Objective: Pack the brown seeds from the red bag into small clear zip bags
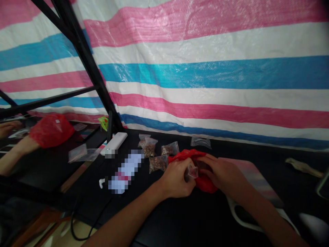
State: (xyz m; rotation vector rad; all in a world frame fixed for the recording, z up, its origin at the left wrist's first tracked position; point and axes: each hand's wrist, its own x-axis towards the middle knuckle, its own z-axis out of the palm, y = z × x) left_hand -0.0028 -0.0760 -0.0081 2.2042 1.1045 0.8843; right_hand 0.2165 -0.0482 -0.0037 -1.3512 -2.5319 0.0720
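My left hand (pixel 177 180) is closed around a small clear plastic bag (pixel 192 171), pinching it at its top. My right hand (pixel 223 173) lies curled on a red plastic bag (pixel 191 156) on the black table (pixel 180 219), its fingers reaching into the bag's opening. What the right fingers hold is hidden. Three small clear bags filled with brown seeds (pixel 157 163) lie just left of the red bag.
An empty clear bag (pixel 200 141) lies behind the red bag. A white block (pixel 114 144) and a blurred-out item (pixel 125 172) sit to the left, with a black cable (pixel 84 219). Another person's hand with a red bag (pixel 51 130) is at far left. A striped tarp (pixel 205 68) hangs behind.
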